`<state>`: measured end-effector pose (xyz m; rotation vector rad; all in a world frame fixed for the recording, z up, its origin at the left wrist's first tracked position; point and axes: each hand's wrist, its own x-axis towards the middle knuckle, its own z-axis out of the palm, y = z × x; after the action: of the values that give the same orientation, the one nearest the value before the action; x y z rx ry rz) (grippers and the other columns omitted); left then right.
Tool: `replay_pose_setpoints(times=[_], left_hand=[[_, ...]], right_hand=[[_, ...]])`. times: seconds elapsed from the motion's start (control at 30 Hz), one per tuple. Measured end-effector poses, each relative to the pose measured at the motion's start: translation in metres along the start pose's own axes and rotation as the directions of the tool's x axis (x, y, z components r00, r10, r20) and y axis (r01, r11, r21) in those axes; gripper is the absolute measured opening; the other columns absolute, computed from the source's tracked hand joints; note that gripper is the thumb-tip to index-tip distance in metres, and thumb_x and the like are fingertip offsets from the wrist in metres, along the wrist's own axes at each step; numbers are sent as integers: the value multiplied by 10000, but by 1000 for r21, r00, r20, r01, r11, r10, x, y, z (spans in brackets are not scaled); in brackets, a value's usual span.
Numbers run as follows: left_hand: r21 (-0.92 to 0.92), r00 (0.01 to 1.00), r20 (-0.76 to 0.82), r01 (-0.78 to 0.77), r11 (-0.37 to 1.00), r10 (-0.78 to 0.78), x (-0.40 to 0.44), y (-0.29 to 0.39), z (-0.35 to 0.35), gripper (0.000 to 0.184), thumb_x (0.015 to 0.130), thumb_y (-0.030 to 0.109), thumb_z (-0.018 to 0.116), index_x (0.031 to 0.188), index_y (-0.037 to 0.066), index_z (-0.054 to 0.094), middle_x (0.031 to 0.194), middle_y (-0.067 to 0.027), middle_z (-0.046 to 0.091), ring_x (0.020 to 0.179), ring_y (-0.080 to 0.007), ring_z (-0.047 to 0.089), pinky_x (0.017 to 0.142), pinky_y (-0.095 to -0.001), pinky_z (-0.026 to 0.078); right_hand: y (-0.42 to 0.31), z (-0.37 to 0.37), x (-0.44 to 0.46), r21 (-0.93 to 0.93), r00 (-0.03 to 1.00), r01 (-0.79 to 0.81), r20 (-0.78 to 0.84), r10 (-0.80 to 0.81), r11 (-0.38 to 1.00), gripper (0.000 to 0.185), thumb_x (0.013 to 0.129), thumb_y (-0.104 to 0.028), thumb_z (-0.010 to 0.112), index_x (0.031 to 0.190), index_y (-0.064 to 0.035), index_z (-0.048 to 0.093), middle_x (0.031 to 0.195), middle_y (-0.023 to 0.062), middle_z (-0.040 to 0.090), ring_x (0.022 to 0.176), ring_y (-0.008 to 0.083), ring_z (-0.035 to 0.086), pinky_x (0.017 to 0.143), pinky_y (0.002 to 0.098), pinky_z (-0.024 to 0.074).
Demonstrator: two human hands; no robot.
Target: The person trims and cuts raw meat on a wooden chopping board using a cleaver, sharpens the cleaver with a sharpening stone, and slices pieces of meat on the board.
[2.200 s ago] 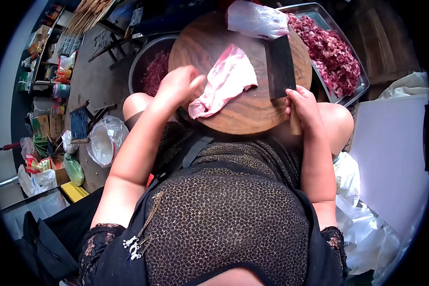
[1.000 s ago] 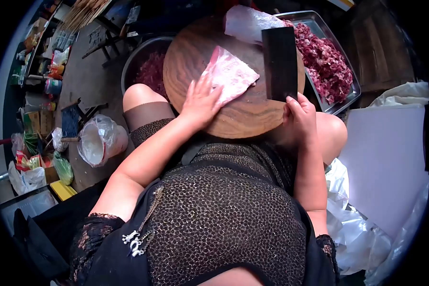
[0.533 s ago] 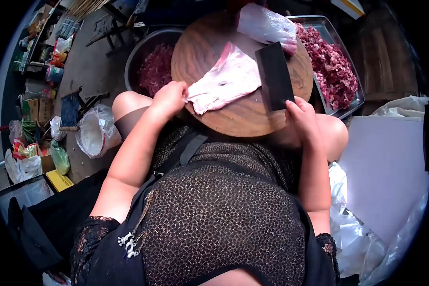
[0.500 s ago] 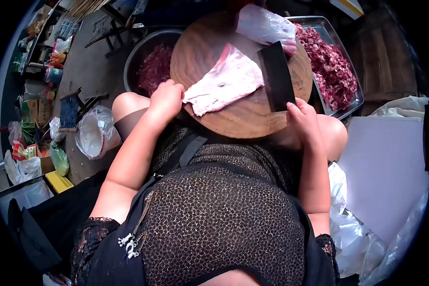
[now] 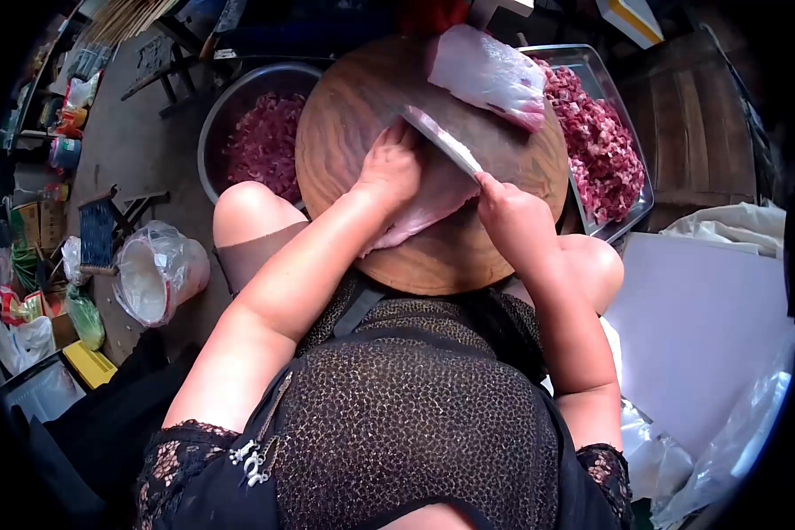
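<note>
A slab of pale pink meat (image 5: 428,205) lies on the round wooden chopping block (image 5: 344,97). My left hand (image 5: 391,166) rests on the meat, its fingers pointing away from me and partly shaded. The cleaver (image 5: 442,141) is edge-down across the meat, just right of those fingertips; its blade is seen nearly edge-on. My right hand (image 5: 512,216) is closed round the cleaver's handle, which it mostly hides. Near the block's far right edge sits a larger whitish piece of meat (image 5: 488,75), apart from both hands.
Left of the block stands a metal bowl (image 5: 210,146) of cut meat. A metal tray (image 5: 649,196) heaped with chopped meat is at the right. A lined bucket (image 5: 155,274) stands on the floor at left. A pale board (image 5: 698,327) and plastic sheeting lie at right.
My left hand has moved from the meat's near left corner onto its top. The cleaver has turned from blade-flat to edge-down and moved left onto the meat with my right hand.
</note>
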<state>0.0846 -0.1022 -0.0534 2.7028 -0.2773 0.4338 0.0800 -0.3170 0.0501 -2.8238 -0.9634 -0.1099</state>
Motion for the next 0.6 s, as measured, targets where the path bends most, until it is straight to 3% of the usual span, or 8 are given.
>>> replay_pose_setpoints(times=[0.03,0.23,0.43,0.57,0.6], left_hand=[[5,994,-109,-22,1000,23,-1,0,-1,391,839,125,504,1204,82,637,1260,-133,564,1193,-338,500,1041,-419,398],[-56,991,-129,24,998,-31,1,-4,6,337,790,139,575,1100,52,674,1259,-123,565,1237,-345,467,1046,-438,397],[-144,985,-134,86,986,-105,5,-1,4,247,747,135,621,957,32,702,1261,-142,566,1263,-359,458,1051,-441,396],[-132,991,-132,-11,991,-7,5,4,-3,276,755,146,627,998,30,688,1254,-151,568,1243,-362,476,1044,-440,402],[-119,990,-138,-1,993,-15,7,5,-2,288,765,153,623,1021,36,680,1245,-148,570,1242,-361,477,1046,-435,400]], right_hand=[[-1,-3,3,12,1000,5,22,-5,1000,178,904,-155,541,1021,-68,642,690,123,641,598,301,649,516,428,532],[13,-11,25,51,971,-11,241,-1,999,122,885,-121,513,820,-45,581,679,156,641,637,334,657,560,459,536],[16,-25,58,56,908,-26,419,0,998,121,850,-91,503,826,-18,596,714,189,649,706,374,658,641,469,541],[-2,-4,102,109,872,-37,490,-21,993,177,833,-82,500,835,-4,660,789,217,668,783,388,663,698,472,538],[-5,4,111,124,899,-26,436,-31,992,191,829,-87,503,817,-5,676,828,221,675,807,387,665,721,475,536]])
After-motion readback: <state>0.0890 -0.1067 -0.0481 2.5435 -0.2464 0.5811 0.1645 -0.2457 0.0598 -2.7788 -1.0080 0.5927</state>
